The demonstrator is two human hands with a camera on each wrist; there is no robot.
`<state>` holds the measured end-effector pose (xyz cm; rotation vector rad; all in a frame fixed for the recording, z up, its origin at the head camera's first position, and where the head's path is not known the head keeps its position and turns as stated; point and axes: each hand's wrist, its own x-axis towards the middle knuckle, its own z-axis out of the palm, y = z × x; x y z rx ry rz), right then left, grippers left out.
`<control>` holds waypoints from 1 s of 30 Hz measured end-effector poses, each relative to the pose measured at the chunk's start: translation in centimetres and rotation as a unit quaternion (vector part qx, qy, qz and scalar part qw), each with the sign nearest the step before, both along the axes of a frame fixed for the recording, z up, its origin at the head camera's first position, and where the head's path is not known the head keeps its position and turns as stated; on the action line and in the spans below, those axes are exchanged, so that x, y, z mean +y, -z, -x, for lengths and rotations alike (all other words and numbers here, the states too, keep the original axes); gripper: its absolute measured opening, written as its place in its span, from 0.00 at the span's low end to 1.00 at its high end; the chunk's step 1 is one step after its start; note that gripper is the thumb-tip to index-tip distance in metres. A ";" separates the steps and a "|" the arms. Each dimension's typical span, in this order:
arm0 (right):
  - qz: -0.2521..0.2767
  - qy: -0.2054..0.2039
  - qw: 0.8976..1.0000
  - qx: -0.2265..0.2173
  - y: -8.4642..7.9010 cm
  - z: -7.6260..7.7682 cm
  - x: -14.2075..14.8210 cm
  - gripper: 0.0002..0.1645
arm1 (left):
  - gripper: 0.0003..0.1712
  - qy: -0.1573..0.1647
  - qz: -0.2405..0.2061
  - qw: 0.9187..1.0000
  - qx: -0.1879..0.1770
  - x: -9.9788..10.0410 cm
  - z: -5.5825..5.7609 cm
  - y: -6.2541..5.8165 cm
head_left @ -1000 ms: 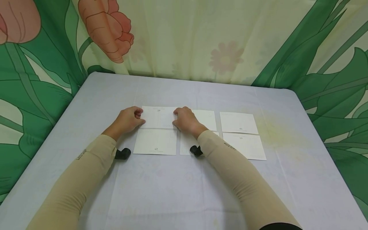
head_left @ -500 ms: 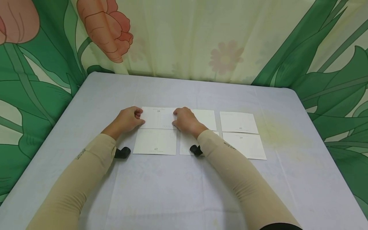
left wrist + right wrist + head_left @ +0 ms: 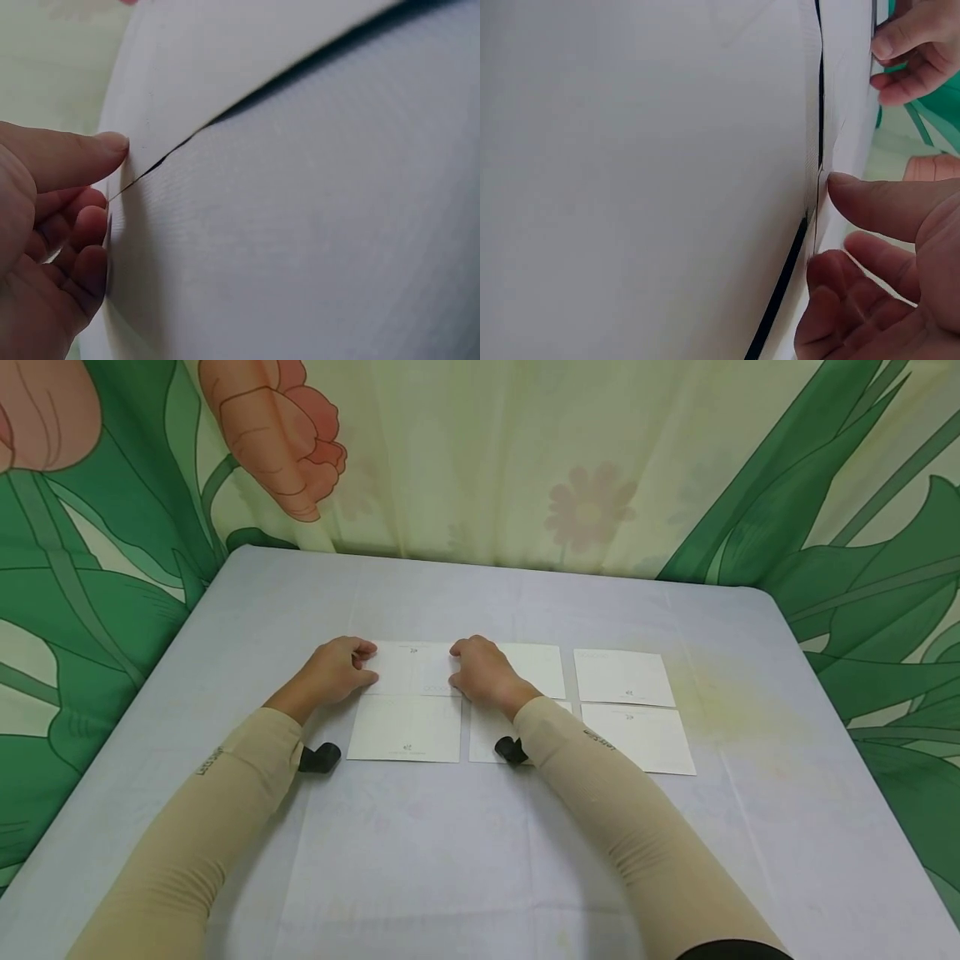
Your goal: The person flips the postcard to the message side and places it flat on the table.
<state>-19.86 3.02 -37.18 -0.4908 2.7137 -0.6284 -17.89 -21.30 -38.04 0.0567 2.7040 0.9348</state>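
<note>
A white postcard (image 3: 412, 670) with a small printed mark lies at the far left of two rows of cards in the head view. My left hand (image 3: 330, 672) holds its left edge, with the thumb and curled fingers apart along it. On the opposite edge my right hand (image 3: 489, 673) holds it in the same manner. Just below lies another postcard (image 3: 405, 728), nearly meeting its near edge. In the left wrist view the thumb (image 3: 112, 142) touches the card edge, fingers curled beneath. The right wrist view shows the right thumb (image 3: 844, 180) at an edge, blurred cards beside it.
Several more postcards lie to the right: a far middle card (image 3: 534, 668), a near middle one (image 3: 489, 735) partly hidden by my right arm, and a right-hand pair (image 3: 624, 678). A white cloth covers the table (image 3: 420, 860). Behind hangs a flowered curtain (image 3: 487, 460).
The far edge of the held postcard has shifted slightly down toward me. Both hands stay at its sides almost unmoved, and the other cards stay where they were.
</note>
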 end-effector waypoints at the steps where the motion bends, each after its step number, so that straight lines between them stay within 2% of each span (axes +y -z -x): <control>1: -0.001 -0.001 1.000 0.001 0.0 0.0 0.0 0.29 | 0.28 0.000 0.000 1.000 0.000 0.0 0.0 0.1; 7: -0.013 0.001 1.000 -0.002 -0.3 -0.1 0.0 0.30 | 0.29 0.002 0.005 1.000 0.000 0.1 0.0 0.2; 26: 0.010 0.008 1.000 -0.007 -0.2 -0.3 0.0 0.28 | 0.30 0.024 0.013 1.000 0.005 0.3 0.1 0.2; 30: 0.014 -0.001 1.000 -0.005 -0.4 -0.4 -0.2 0.28 | 0.31 0.031 0.013 0.999 0.012 0.4 -0.1 0.0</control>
